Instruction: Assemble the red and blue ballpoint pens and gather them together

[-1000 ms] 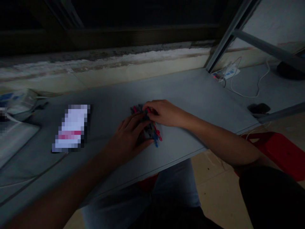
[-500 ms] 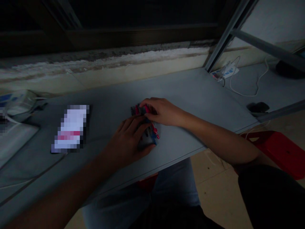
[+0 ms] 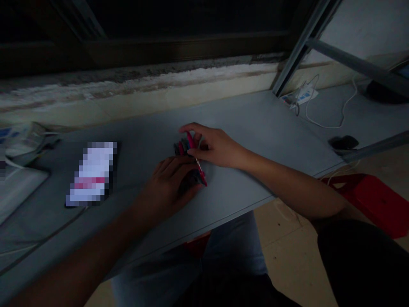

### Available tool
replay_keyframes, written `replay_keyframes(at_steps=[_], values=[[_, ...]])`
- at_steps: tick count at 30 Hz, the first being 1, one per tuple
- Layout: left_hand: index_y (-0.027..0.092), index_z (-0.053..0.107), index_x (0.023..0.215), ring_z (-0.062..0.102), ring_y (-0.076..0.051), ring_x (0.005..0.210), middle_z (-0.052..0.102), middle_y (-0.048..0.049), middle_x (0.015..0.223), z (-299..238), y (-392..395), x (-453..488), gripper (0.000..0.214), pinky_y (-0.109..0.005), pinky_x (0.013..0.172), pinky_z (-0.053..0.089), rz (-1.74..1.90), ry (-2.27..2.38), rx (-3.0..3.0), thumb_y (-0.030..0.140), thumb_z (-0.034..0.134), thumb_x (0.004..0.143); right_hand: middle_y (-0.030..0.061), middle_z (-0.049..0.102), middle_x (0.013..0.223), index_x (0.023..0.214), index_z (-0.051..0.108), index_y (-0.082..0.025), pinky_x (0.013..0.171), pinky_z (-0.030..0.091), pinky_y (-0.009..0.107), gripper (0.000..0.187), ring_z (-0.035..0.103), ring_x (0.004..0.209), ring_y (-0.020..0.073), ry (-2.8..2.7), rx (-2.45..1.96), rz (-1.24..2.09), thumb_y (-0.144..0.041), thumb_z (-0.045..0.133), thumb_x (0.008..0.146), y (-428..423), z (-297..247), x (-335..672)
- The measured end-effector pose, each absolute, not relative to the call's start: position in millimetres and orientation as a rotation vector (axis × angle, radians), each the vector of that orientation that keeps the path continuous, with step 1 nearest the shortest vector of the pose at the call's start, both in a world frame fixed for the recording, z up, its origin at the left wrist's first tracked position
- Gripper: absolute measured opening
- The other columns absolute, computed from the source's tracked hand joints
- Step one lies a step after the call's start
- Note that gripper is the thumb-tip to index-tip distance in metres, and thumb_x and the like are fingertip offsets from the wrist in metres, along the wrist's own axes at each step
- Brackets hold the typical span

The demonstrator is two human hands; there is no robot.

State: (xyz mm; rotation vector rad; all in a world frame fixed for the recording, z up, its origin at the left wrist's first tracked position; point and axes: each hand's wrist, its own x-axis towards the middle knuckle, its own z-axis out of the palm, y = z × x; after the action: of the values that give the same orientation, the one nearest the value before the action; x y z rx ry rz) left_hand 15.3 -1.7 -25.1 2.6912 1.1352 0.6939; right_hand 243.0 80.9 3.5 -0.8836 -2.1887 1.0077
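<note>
Small pink and dark plastic parts [image 3: 182, 147] lie bunched on a grey tabletop [image 3: 255, 121], between the person's two hands and nearer the front edge than the wall. A thin metal pin [image 3: 198, 163] runs from the bunch toward the lower right, ending at a pink tip (the light is so dim that the exact kind of part is hard to tell).

The right hand [image 3: 215, 146] arches over the upper side of the bunch, its fingers [image 3: 194, 127] curved and partly spread. The left hand [image 3: 168, 183] is cupped over the lower side, fingers closed together and covering the darker pieces. Both hands are touching or just above the parts, but I cannot tell whether either one is gripping them.

To the left of the hands lies a flat rectangular object [image 3: 92, 172], blurred beyond naming. Further left are a pale packet [image 3: 22, 143] and a white pad [image 3: 19, 194]. Toward the far right corner of the table sit a power strip [image 3: 298, 95] with a white cable [image 3: 329, 123] and a small black object [image 3: 343, 142]. A red plastic stool [image 3: 373, 198] stands on the tiled floor [image 3: 287, 260] beyond the table's right end, and the person's jeans [image 3: 230, 251] show below the front edge.
</note>
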Motion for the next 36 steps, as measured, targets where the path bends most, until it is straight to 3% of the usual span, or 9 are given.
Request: replay_keyframes(at_steps=[2, 4, 8, 11, 18, 22, 25, 33, 36], values=[[0.023, 0.067, 0.133, 0.073, -0.036, 0.123, 0.076, -0.0149, 0.134, -21.8, -2.4, 14.1, 0.036, -0.055, 0.106, 0.059, 0.721, 1.180, 2.666, 0.051, 0.058, 0.113, -0.0036, 0.065, 0.099, 0.164, 0.040, -0.022, 0.075, 0.053, 0.026, 0.069, 0.068, 0.075, 0.0116, -2.031, -0.872, 1.160, -0.016, 0.070, 0.102, 79.6, 3.0, 241.3], [0.025, 0.066, 0.134, 0.075, -0.036, 0.117, 0.078, -0.0139, 0.127, -19.7, -3.0, 12.2, 0.040, -0.054, 0.101, 0.060, 0.765, 1.235, 2.644, 0.057, 0.060, 0.112, -0.0049, 0.064, 0.100, 0.162, 0.035, -0.024, 0.068, 0.054, 0.025, 0.072, 0.068, 0.069, 0.0104, -1.900, -0.874, 1.275, -0.018, 0.073, 0.101, 79.8, 3.0, 239.4], [0.028, 0.065, 0.131, 0.077, -0.036, 0.110, 0.080, -0.0103, 0.117, -19.9, -4.2, 9.6, 0.036, -0.053, 0.098, 0.061, 0.838, 1.312, 2.600, 0.056, 0.066, 0.108, -0.0042, 0.064, 0.094, 0.109, 0.054, -0.022, 0.063, 0.054, 0.023, 0.028, 0.069, 0.071, 0.0103, -1.807, -0.838, 1.407, -0.017, 0.079, 0.096, 83.1, 5.2, 236.2], [0.029, 0.065, 0.127, 0.077, -0.036, 0.108, 0.080, -0.0088, 0.116, -19.9, -5.6, 9.9, 0.034, -0.053, 0.098, 0.061, 0.861, 1.329, 2.595, 0.055, 0.069, 0.107, -0.0052, 0.064, 0.080, 0.089, 0.046, -0.024, 0.059, 0.052, 0.023, 0.037, 0.067, 0.069, 0.0119, -1.760, -0.794, 1.488, -0.019, 0.083, 0.095, 84.2, 7.4, 234.5], [0.028, 0.067, 0.117, 0.076, -0.031, 0.099, 0.080, -0.0037, 0.101, -14.1, -6.0, 8.2, 0.017, -0.045, 0.092, 0.060, 0.818, 1.432, 2.535, 0.042, 0.059, 0.113, -0.0090, 0.059, 0.060, 0.077, 0.042, -0.024, 0.055, 0.047, 0.020, 0.058, 0.065, 0.059, 0.0109, -1.745, -0.779, 1.619, -0.043, 0.096, 0.088, 80.3, 10.8, 231.3], [0.026, 0.067, 0.124, 0.075, -0.029, 0.099, 0.080, -0.0056, 0.108, -14.5, -5.1, 5.8, 0.022, -0.042, 0.089, 0.059, 0.853, 1.454, 2.502, 0.040, 0.053, 0.114, -0.0077, 0.056, 0.054, 0.072, 0.055, -0.020, 0.055, 0.041, 0.021, 0.057, 0.056, 0.052, 0.0080, -1.793, -0.782, 1.600, -0.062, 0.084, 0.096, 78.4, 12.9, 231.4], [0.025, 0.065, 0.133, 0.074, -0.028, 0.094, 0.077, -0.0051, 0.104, -13.8, -5.8, 5.0, 0.028, -0.039, 0.085, 0.059, 0.829, 1.468, 2.501, 0.042, 0.060, 0.112, -0.0057, 0.054, 0.051, 0.064, 0.058, -0.018, 0.057, 0.040, 0.022, 0.067, 0.051, 0.051, 0.0069, -1.836, -0.800, 1.584, -0.071, 0.069, 0.103, 76.2, 15.8, 232.8], [0.024, 0.072, 0.131, 0.076, -0.029, 0.093, 0.080, -0.0078, 0.101, -7.7, -3.7, 2.8, 0.035, -0.040, 0.088, 0.059, 0.793, 1.456, 2.534, 0.042, 0.047, 0.116, -0.0077, 0.039, 0.046, 0.058, 0.039, -0.023, 0.055, 0.044, 0.022, 0.072, 0.042, 0.047, 0.0076, -1.745, -0.859, 1.671, -0.067, 0.060, 0.111, 75.7, 11.6, 229.4], [0.022, 0.074, 0.126, 0.075, -0.025, 0.080, 0.079, -0.0046, 0.091, -4.9, -5.2, 3.5, 0.042, -0.034, 0.075, 0.056, 0.742, 1.426, 2.330, 0.049, 0.043, 0.115, -0.0094, 0.035, 0.046, 0.059, 0.038, -0.023, 0.051, 0.036, 0.022, 0.071, 0.035, 0.045, 0.0063, -1.802, -0.777, 1.593, -0.065, 0.062, 0.110, 78.5, 6.9, 231.3]])
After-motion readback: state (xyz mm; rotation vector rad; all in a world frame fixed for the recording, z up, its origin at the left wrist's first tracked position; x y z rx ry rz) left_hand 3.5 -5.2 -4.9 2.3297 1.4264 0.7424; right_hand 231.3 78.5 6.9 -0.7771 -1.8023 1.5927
